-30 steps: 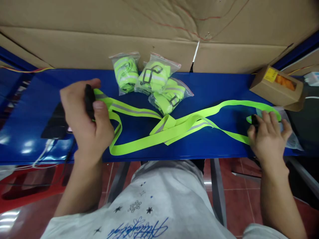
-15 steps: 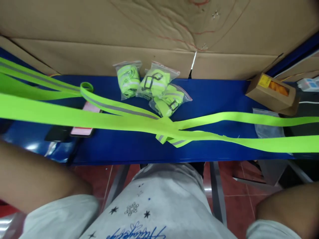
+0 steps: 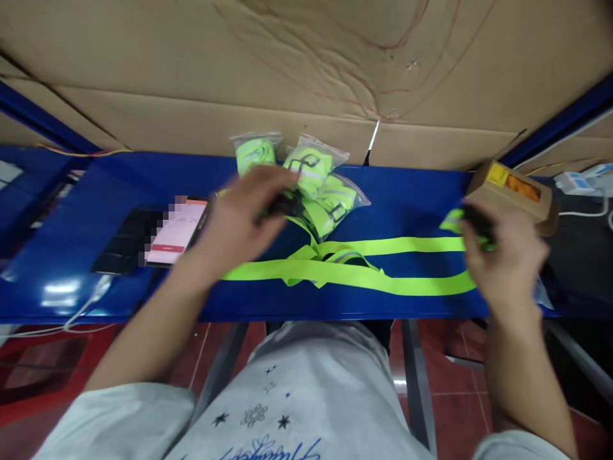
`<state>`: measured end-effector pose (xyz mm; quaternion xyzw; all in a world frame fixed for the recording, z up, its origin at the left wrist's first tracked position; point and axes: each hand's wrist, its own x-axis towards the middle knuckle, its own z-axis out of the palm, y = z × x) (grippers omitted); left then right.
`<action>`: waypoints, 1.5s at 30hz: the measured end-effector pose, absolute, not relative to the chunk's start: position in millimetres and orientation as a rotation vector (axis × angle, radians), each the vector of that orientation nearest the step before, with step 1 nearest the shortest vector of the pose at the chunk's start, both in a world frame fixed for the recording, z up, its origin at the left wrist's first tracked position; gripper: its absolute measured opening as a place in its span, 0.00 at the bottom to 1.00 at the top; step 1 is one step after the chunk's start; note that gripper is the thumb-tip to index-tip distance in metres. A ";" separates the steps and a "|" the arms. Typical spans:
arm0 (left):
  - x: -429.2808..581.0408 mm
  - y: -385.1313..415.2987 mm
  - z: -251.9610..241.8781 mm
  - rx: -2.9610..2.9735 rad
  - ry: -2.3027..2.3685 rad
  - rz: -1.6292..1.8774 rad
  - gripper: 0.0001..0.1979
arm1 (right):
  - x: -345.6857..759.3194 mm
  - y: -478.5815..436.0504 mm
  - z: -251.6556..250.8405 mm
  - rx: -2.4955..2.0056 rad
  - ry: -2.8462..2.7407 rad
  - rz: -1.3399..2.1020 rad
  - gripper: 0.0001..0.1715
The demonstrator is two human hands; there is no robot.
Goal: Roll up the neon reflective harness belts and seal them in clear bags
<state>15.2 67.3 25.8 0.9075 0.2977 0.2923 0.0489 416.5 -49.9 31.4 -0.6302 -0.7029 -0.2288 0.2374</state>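
Neon yellow-green straps (image 3: pixel 354 271) with grey reflective stripes lie crossed in a loose tangle along the blue table's front. My left hand (image 3: pixel 249 214), blurred, is closed round a dark buckle (image 3: pixel 282 203) just in front of the bagged straps. At the right, my right hand (image 3: pixel 507 255) pinches another dark buckle (image 3: pixel 479 225) with a short strap end poking out to its left. Between the hands the straps run slack. Clear zip bags (image 3: pixel 311 172) of rolled straps stand behind my left hand.
A phone with a lit screen (image 3: pixel 175 233) and a black device (image 3: pixel 124 239) with a white cable lie at the left. A cardboard box (image 3: pixel 510 191) sits at the back right. Cardboard (image 3: pixel 191 115) lines the table's back edge.
Both hands have come into view from the sides, moving inward with the buckles. The straps that stretched across to both edges are now slack and gathered between the hands.
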 end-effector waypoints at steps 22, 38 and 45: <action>95.9 46.7 1.2 2.850 0.678 0.878 0.40 | 328.2 -30.3 -16.8 -1.306 -2.118 -0.595 0.44; 110.2 55.8 54.4 2.689 0.726 0.912 0.39 | 323.4 2.2 21.3 -1.328 -2.084 -0.319 0.34; 110.4 88.9 90.9 2.215 0.411 1.301 0.36 | 362.9 44.1 69.3 -1.037 -1.887 0.864 0.41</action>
